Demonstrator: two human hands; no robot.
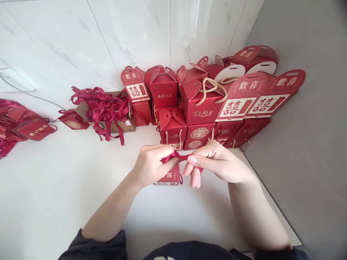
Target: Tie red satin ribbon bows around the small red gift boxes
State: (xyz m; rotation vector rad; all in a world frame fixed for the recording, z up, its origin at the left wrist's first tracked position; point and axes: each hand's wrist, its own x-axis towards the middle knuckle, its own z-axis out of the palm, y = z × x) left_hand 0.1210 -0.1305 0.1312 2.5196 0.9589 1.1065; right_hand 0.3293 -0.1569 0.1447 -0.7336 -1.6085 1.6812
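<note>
A dark red ribbon (184, 157) stretches between my two hands above the white table. My left hand (154, 163) is closed on its left part, thumb pressed to the curled forefinger. My right hand (217, 162) pinches the ribbon between thumb and forefinger, the other fingers curled below, and a bit of ribbon shows behind them. Under my hands lies a small red box (169, 177) with white printed characters and a red loop at its right side. My left hand hides part of this box.
Stacked red gift boxes (200, 112), some with gold rope handles, stand against the tiled wall. Left of them, a cardboard box (124, 126) holds a heap of red ribbons (105, 106). A small red box (73, 121) and a red bag (24, 126) are farther left.
</note>
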